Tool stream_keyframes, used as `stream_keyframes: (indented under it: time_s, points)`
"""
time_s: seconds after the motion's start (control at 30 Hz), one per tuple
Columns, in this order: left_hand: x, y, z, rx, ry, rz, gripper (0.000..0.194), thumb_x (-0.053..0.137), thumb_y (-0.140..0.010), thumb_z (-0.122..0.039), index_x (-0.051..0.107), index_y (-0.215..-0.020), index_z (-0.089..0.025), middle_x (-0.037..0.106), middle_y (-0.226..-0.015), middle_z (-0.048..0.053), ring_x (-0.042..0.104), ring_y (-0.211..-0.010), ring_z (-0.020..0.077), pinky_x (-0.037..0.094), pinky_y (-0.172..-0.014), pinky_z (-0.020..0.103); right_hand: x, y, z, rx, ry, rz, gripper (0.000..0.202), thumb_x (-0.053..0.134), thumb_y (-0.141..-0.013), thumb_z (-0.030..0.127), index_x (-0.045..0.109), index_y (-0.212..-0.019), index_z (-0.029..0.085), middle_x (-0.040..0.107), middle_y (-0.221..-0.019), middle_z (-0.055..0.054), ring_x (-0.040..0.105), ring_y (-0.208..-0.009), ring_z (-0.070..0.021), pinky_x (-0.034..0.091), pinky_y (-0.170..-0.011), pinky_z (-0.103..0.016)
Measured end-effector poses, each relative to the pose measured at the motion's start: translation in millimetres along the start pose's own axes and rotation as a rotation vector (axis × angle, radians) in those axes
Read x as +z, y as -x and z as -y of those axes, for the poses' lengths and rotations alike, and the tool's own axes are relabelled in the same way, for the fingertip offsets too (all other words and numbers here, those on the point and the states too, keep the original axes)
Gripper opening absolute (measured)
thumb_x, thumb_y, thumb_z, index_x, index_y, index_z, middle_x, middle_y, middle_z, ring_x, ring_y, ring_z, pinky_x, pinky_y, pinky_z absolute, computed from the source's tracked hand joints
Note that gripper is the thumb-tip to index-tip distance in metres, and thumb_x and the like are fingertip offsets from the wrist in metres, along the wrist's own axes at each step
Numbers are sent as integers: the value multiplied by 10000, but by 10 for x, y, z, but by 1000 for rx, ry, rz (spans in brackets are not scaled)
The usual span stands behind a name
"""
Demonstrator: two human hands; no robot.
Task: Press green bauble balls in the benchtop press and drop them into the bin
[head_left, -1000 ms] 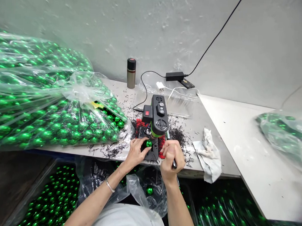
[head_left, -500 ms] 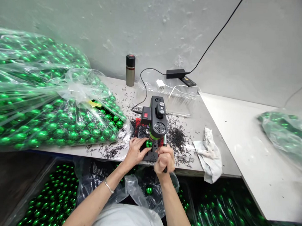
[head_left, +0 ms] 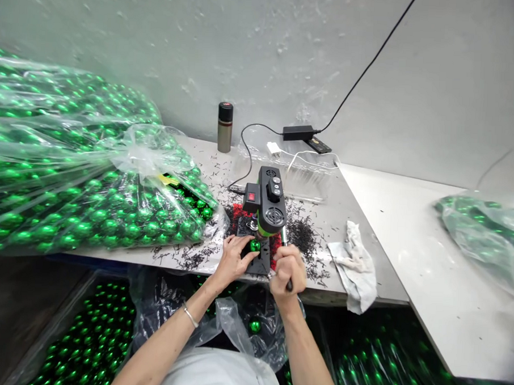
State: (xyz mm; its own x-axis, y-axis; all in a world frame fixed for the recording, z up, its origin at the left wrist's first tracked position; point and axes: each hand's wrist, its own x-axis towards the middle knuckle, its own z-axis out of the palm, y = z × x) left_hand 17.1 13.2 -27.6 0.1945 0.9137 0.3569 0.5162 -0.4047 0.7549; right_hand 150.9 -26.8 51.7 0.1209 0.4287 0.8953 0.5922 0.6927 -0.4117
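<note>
here, left hand (head_left: pixel 232 259) pinches one green ball (head_left: pixel 254 245) under one drill press (head_left: pixel 268 201) (right hand (head_left: pixel 286 269) fisted on its lever (head_left: pixel 285 246)).

Glossy green, black and grey across the bench.
Shiny green round ball (head_left: pixel 254 245) under a black plastic machine (head_left: pixel 268 200) with a red switch and green collar; clear plastic bag of green balls (head_left: pixel 90 202); crumpled white cloth (head_left: pixel 353 259); black shavings (head_left: pixel 301 233) speckle the grey table (head_left: pixel 392 221).

bead bag (head_left: pixel 90 202) left; rag (head_left: pixel 356 262) right
</note>
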Motion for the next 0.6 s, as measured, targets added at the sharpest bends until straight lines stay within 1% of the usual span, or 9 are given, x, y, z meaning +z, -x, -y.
stream_keyframes:
  time_s: [0.1, 0.2, 0.27, 0.33, 0.4, 0.43, 0.47, 0.53, 0.6]
  points:
    - [-50, 40, -25, 1, 15, -24, 286, 677, -898, -289, 663, -1175, -221, 748, -1144, 92, 663, -1098, 265, 400, -1078, 515, -37, -302, 188, 148, -13, -25, 303, 409, -964, 111, 435, -681, 216, 487, -658, 20, 497, -612, -114, 370, -567, -271]
    - [-198, 229, -60, 57, 19, -49, 307, 626, -946, -335, 628, -1231, -221, 732, -1154, 105, 656, -1091, 266, 445, -1030, 477, -53, -463, 293, 221, -16, -7, 304, 424, -976, 135, 460, -685, 214, 485, -645, 20, 477, -586, -113, 354, -552, -279]
    - [-333, 410, -81, 135, -9, -21, 332, 584, -977, -359, 597, -1280, -225, 713, -1191, 115, 644, -1122, 266, 448, -1029, 462, -45, -448, 298, 219, -12, -23, 304, 432, -975, 139, 468, -683, 212, 484, -637, 20, 470, -571, -111, 347, -542, -283]
    - [-468, 553, -89, 213, -68, 16, 407, 593, -970, -421, 569, -1325, -222, 683, -1249, 134, 621, -1173, 281, 440, -1040, 465, -23, -374, 269, 198, -15, -54, 311, 444, -966, 130, 456, -666, 213, 480, -627, 20, 474, -568, -112, 347, -538, -285]
    - [-591, 574, -74, 241, -145, 1, 516, 626, -932, -506, 554, -1352, -215, 644, -1309, 159, 596, -1210, 307, 445, -1030, 473, 3, -296, 233, 178, -27, -82, 333, 448, -957, 119, 425, -640, 216, 473, -619, 18, 481, -575, -116, 352, -540, -288]
    - [-649, 523, -55, 229, -187, -28, 536, 629, -923, -525, 556, -1353, -214, 631, -1325, 166, 590, -1212, 316, 453, -1016, 474, 14, -269, 218, 171, -35, -90, 345, 446, -954, 114, 407, -628, 218, 470, -617, 16, 483, -578, -118, 356, -541, -290]
    - [-704, 431, -25, 205, -232, -62, 510, 615, -934, -515, 565, -1342, -214, 625, -1329, 168, 589, -1206, 319, 459, -999, 473, 22, -251, 208, 168, -41, -92, 353, 443, -952, 110, 394, -620, 219, 469, -618, 15, 485, -580, -119, 358, -540, -292]
    - [-807, 153, 59, 131, -331, -123, 351, 545, -988, -404, 605, -1276, -212, 642, -1291, 160, 592, -1173, 314, 464, -964, 467, 32, -242, 201, 165, -42, -97, 357, 438, -951, 104, 384, -618, 221, 468, -622, 13, 483, -578, -119, 354, -535, -293]
    - [-891, -176, 165, 36, -452, -138, 236, 519, -988, -298, 648, -1151, -188, 660, -1213, 174, 583, -1130, 329, 456, -929, 471, 33, -249, 204, 162, -36, -100, 345, 439, -950, 99, 397, -629, 217, 470, -625, 17, 475, -573, -114, 345, -530, -289]
